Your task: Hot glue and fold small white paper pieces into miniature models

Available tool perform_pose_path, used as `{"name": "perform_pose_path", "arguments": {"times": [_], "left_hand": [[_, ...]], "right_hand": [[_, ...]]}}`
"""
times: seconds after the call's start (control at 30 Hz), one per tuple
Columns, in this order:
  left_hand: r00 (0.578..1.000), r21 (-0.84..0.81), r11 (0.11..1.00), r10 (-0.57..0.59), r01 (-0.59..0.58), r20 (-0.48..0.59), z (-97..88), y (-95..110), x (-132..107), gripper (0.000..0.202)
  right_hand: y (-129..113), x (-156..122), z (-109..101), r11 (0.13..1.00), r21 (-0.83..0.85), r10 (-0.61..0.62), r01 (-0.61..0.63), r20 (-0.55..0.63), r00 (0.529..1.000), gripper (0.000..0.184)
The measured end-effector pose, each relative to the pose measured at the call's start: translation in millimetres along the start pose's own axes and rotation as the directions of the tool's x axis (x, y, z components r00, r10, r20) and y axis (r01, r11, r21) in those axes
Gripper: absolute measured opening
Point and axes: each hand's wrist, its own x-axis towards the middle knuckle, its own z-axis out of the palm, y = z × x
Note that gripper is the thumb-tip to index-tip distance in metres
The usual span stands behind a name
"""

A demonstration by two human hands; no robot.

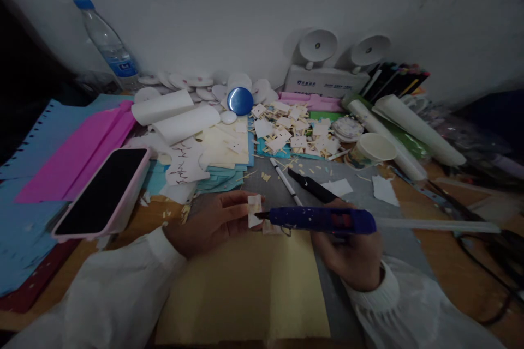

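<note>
My left hand (213,221) pinches a small pale paper piece (254,208) between thumb and fingers, just above a cream sheet (245,289). My right hand (354,256) grips a blue glue gun (323,220) held level, with a clear glue stick (434,225) sticking out to the right. The gun's tip touches the paper piece. Both arms wear white sleeves.
A phone in a pink case (102,193) lies at left on blue and pink paper. White paper rolls (180,117), a blue round badge (239,101), a pile of small cut pieces (295,131), a paper cup (372,150), pens (311,185) and a water bottle (108,46) crowd the back.
</note>
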Motion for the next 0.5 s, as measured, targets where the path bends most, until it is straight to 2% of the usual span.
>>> {"name": "perform_pose_path", "arguments": {"times": [0.13,0.5], "left_hand": [[0.999,0.012,1.0,0.002,-0.003,0.032,-1.6,0.1,0.0,0.021],[1.0,-0.002,1.0,-0.006,0.006,0.024,-1.8,0.0,-0.8,0.023]], "right_hand": [[0.3,-0.1,0.0,1.0,-0.007,0.004,-0.004,0.042,0.999,0.008],[1.3,-1.1,1.9,1.0,-0.003,-0.014,0.014,0.009,1.0,0.01]]}}
